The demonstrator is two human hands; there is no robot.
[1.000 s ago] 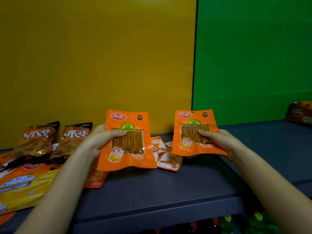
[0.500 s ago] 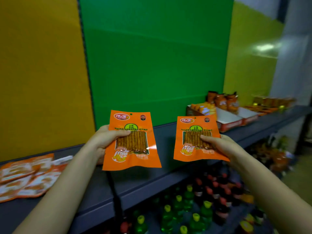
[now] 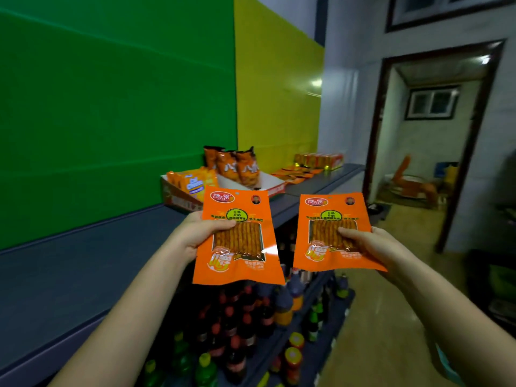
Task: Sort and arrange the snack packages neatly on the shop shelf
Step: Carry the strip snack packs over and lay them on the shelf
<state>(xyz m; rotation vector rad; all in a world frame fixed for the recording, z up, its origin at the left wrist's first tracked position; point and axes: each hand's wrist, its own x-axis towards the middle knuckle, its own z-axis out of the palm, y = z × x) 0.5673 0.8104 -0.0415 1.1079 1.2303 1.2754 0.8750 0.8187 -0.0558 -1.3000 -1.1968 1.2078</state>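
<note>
Holding one orange snack packet in your left hand and its twin in your right hand, fingers clamped on each, you are keeping both upright, likely for placing on the shelf.

two orange snack packets, two hands

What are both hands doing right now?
Left hand: closed on the left orange snack packet, held up in the air.
Right hand: closed on the right orange snack packet, also held up.
</note>
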